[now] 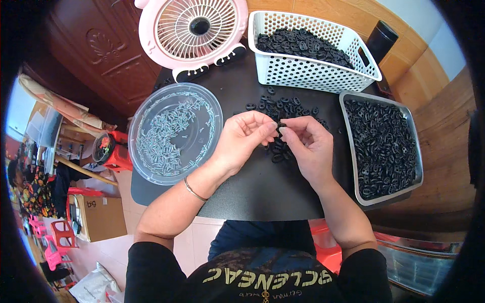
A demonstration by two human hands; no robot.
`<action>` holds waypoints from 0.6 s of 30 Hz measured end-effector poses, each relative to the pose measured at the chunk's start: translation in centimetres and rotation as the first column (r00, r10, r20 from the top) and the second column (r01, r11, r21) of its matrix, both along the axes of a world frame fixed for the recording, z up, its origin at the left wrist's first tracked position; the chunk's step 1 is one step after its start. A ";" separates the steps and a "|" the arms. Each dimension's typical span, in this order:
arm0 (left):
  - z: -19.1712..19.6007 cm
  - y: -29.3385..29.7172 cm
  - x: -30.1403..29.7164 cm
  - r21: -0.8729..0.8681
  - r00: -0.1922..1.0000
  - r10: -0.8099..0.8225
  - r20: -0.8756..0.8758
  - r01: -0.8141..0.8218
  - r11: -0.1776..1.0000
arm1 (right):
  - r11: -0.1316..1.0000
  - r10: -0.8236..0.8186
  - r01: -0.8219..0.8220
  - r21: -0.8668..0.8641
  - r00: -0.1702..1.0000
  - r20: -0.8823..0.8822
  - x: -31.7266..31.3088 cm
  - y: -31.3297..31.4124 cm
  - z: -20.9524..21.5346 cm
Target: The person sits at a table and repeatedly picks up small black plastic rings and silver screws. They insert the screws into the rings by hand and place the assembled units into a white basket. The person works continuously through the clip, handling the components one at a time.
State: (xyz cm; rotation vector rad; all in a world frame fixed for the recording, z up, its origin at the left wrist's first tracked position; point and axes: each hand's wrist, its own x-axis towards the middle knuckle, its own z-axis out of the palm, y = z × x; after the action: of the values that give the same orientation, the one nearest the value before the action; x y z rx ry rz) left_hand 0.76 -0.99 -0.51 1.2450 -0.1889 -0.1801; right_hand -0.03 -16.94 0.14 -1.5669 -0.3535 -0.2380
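Note:
Over the middle of the black table (252, 197), my left hand (243, 137) and my right hand (310, 146) meet fingertip to fingertip. Both are closed in a pinch. A small black plastic piece (281, 124) shows at the right fingertips. Whatever the left fingers hold is hidden. Beneath and behind my hands lies a loose pile of black oval pieces with holes (290, 107). To the left of my left hand stands a round clear plastic tub (135, 146) with many small silvery screws (164, 146) in it.
A metal tray (357, 189) full of black oval pieces stands at the right. Behind are a white perforated basket (308, 78) with more pieces, a pink fan (146, 35) and a black cylinder (382, 39). A cardboard box (103, 218) sits on the floor at left.

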 end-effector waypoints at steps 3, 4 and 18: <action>-0.1 0.0 -0.2 0.113 0.994 0.047 0.099 -0.058 0.992 | 1.000 0.023 -0.022 0.013 0.998 -0.051 -0.1 -0.1 0.2; -0.3 0.0 -0.2 0.151 0.989 0.059 0.134 -0.079 0.985 | 0.999 0.035 -0.034 0.017 0.997 -0.073 -0.1 -0.2 0.3; 0.8 0.1 0.0 0.212 0.993 0.031 0.111 -0.054 0.976 | 0.991 0.099 -0.083 0.106 0.983 -0.153 0.0 -0.5 0.5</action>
State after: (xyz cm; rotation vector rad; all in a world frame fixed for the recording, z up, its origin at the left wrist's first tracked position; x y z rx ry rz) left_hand 0.78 -0.86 0.29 1.4748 -0.2396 -0.0984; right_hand -0.05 -17.40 0.62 -1.4566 -0.2841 -0.0587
